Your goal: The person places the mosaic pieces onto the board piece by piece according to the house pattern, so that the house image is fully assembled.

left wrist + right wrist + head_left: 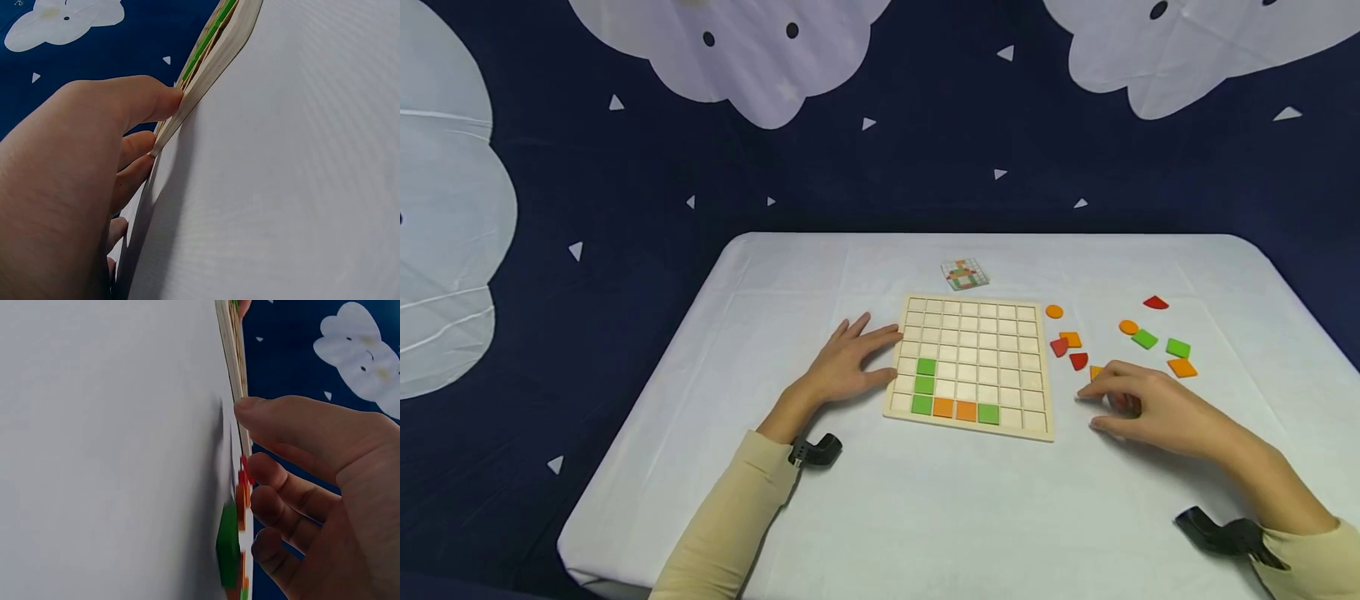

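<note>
A pale wooden grid board [973, 350] lies on the table, with green squares [924, 385] in a short column and orange squares [966, 412] and another green square along its near row. My left hand [846, 365] rests beside it, fingers extended and fingertips on its left edge; in the left wrist view the thumb touches the board's side. My right hand [1150, 408] hovers over the loose pieces to the right, thumb and index finger apart. A red piece [1122, 402] shows in the gap behind them. Beneath the fingers, part of an orange piece [1096, 372] is hidden.
A small patterned card [965, 273] lies beyond the board. Right of the board are scattered orange circles [1054, 312], red quarter-round pieces [1078, 361], a red piece [1156, 302], green squares [1178, 347] and orange squares [1182, 367]. The white-covered table [820, 275] meets a dark patterned curtain [925, 192].
</note>
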A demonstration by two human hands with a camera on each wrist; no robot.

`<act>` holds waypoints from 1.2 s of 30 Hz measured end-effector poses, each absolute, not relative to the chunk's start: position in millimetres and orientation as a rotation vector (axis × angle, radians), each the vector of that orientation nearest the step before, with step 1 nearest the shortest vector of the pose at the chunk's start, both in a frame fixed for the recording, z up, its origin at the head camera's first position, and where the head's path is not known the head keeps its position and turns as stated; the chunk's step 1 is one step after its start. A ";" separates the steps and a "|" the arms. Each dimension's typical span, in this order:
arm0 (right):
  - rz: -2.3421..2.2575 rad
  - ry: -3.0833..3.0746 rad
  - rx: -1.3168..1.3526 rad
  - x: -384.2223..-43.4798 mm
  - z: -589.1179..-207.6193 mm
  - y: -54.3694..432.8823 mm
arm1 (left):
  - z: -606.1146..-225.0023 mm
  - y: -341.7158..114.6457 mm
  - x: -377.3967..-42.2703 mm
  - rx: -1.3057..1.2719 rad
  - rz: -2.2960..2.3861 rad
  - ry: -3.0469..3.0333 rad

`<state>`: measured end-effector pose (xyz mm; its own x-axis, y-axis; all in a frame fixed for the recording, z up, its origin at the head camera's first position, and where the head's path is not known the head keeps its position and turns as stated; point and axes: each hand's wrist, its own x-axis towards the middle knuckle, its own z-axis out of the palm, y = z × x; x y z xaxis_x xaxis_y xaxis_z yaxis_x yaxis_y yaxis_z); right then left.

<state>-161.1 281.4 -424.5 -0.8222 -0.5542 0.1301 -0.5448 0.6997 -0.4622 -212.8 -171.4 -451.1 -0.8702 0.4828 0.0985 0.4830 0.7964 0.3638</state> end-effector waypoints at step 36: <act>-0.702 2.851 -0.781 -145.8 -421.1 323.2 | -449.9 -171.9 -213.6 -0.792 -0.618 -2.996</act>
